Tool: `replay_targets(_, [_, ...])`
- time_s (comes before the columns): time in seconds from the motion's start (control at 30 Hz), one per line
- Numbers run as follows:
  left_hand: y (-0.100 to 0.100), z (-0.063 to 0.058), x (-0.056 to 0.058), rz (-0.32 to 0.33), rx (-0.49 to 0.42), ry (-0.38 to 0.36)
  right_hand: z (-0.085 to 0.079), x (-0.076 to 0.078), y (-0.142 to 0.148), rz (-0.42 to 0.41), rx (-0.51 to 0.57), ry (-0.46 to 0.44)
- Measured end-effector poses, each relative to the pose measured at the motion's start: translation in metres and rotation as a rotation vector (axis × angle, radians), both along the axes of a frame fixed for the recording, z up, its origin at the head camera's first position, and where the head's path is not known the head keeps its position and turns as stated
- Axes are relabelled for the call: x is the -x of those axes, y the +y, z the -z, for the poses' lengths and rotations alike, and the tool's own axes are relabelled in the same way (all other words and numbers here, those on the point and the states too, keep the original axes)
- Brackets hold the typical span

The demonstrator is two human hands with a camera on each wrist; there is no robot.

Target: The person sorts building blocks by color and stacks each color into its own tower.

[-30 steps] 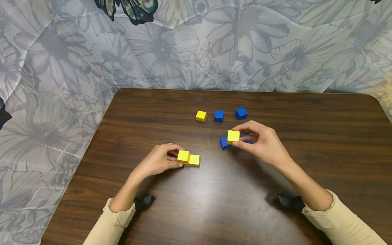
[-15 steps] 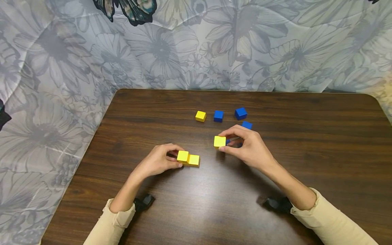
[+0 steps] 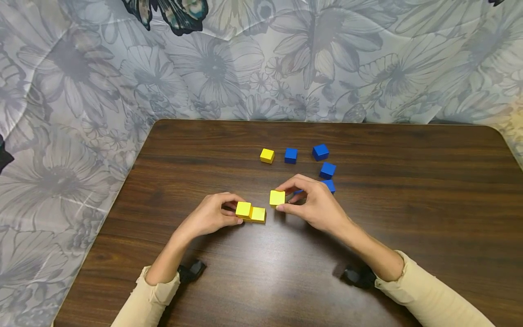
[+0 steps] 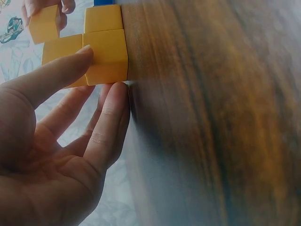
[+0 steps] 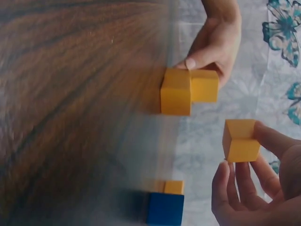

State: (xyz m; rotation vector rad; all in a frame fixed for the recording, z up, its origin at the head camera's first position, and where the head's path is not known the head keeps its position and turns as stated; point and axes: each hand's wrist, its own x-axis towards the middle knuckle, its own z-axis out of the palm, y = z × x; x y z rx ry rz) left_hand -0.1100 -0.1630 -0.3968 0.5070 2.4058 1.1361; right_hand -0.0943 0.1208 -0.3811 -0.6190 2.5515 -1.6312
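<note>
My left hand [image 3: 214, 212] pinches a small group of yellow cubes between thumb and fingers. Two sit side by side on the table, and one upper yellow cube [image 3: 243, 209] is stacked on the left one; the lower right cube [image 3: 258, 215] juts out beyond it. In the left wrist view the thumb [image 4: 66, 70] lies across the stacked pair. Just right of the group, my right hand [image 3: 312, 202] pinches another yellow cube [image 3: 277, 198] by thumb and fingertips. That held cube [image 5: 241, 140] is raised above the table in the right wrist view.
Behind the hands lie a loose yellow cube [image 3: 267, 156] and several blue cubes, among them a back-row blue cube [image 3: 291, 156] and a right-hand blue cube [image 3: 328, 170]. My right hand partly hides some. A floral cloth [image 3: 261, 68] hangs behind the brown table [image 3: 196, 150].
My right hand has carried its yellow cube leftward and toward me, from over the blue cubes to beside the yellow group. More blue cubes show behind it. The left hand has stayed in place.
</note>
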Motion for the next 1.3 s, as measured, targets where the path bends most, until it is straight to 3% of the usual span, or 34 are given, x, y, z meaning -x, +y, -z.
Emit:
replay_targets(0.33, [-0.001, 0.001, 0.000, 0.007, -0.011, 0.005, 0.002, -0.003, -0.015, 0.009, 0.003, -0.063])
replay_targets(1.3, [0.000, 0.001, 0.001, 0.012, -0.020, -0.005, 0.015, -0.005, -0.042, -0.003, -0.073, -0.081])
